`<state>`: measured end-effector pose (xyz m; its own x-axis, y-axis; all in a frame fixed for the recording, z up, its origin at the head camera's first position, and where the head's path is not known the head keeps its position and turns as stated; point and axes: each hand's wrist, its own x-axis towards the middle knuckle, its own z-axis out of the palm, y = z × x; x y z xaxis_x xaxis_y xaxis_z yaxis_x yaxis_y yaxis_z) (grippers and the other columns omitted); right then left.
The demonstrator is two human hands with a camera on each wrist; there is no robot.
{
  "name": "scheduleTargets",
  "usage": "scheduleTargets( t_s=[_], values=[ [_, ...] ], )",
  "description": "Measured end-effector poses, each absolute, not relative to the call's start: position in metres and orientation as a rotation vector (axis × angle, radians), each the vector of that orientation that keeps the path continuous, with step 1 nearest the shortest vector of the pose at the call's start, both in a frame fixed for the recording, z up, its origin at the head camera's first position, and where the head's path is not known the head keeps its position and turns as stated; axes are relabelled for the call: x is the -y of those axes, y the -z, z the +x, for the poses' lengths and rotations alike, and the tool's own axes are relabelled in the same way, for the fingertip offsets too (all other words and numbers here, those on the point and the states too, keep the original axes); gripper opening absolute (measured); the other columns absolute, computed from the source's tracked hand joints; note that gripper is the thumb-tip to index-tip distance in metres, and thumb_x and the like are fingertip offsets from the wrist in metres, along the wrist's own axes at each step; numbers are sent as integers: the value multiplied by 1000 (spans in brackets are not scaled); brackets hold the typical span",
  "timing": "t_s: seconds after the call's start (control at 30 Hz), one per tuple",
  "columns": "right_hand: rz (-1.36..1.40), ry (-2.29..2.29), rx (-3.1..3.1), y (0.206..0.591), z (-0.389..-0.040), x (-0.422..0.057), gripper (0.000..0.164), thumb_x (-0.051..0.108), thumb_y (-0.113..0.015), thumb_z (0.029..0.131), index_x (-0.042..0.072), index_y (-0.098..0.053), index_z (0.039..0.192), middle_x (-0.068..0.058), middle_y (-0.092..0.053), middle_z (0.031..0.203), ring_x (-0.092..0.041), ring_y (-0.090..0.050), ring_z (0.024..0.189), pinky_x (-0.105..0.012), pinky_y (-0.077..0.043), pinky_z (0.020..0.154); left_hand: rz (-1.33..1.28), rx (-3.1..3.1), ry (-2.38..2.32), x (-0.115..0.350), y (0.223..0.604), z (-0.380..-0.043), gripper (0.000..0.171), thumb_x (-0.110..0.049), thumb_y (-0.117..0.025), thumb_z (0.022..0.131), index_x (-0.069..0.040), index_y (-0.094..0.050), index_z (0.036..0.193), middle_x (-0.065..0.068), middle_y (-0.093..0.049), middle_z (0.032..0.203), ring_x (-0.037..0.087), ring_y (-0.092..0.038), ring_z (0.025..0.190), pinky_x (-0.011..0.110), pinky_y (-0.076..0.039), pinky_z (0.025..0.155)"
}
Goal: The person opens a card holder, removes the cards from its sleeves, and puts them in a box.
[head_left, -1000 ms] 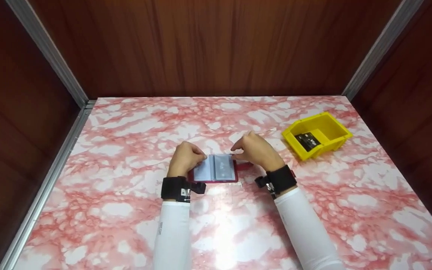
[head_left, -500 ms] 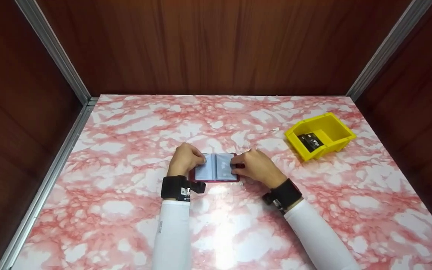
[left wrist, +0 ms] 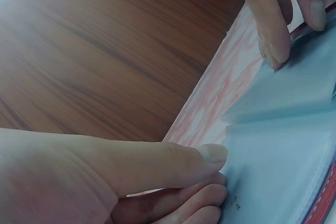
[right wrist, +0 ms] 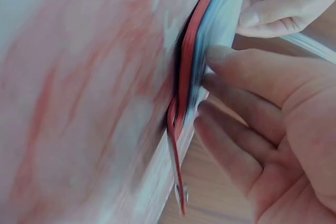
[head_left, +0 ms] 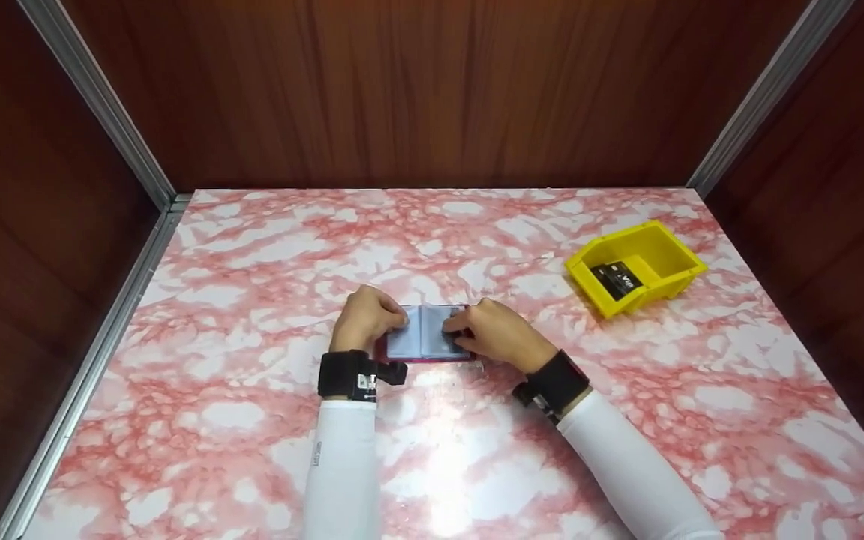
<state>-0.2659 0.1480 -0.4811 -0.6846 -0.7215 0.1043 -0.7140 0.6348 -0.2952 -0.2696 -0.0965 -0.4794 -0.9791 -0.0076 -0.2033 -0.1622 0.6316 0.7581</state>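
Note:
A small card holder with a red cover lies spread flat on the table, its clear bluish plastic sleeves facing up. My left hand pinches the outer edge of the left-hand sleeves; in the left wrist view its thumb lies on top with the other fingers curled below. On the other side, my right hand touches the right-hand sleeve with its fingertips. The right wrist view has its thumb and fingers spread loosely at the sleeve edges. A red strap with a metal snap sticks out from the cover.
A yellow bin stands at the right on the red-and-white marbled table. Inside it lie black cards, one lettered "VIP". Brown wood-grain panels enclose the table at the back and sides.
My right hand has come down from the upper right corner of the card holder and moved left onto the right-hand sleeve. My left hand has kept its hold.

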Motion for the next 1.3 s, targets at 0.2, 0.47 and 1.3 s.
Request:
scheduleTargets(
  t_s=[0.2,0.47,1.3],
  values=[
    [-1205,496,-2785,479,-268,-140,22,7,-80,98,11,-84,119,-9,-84,115,-23,-81,104,-40,-68,86,-119,-2666,-1276,99,480,-270,9,-11,-87,88,-8,-87,96,10,-83,101,16,-65,83,25,-53,74],
    [-1180,523,-2732,474,-270,-128,31,16,-86,94,13,-83,124,-7,-84,119,-22,-81,109,-41,-68,94,-107,-2656,-1287,102,481,-271,11,-13,-85,89,-7,-87,98,5,-80,90,12,-64,78,22,-50,70],
    [-1200,616,-2894,463,-268,-117,28,10,-81,97,9,-82,125,-7,-83,122,-22,-81,111,-40,-68,94,-122,-2569,-1429,109,473,-271,10,-10,-79,94,-5,-86,99,11,-83,100,14,-73,82,23,-58,77]
  ],
)
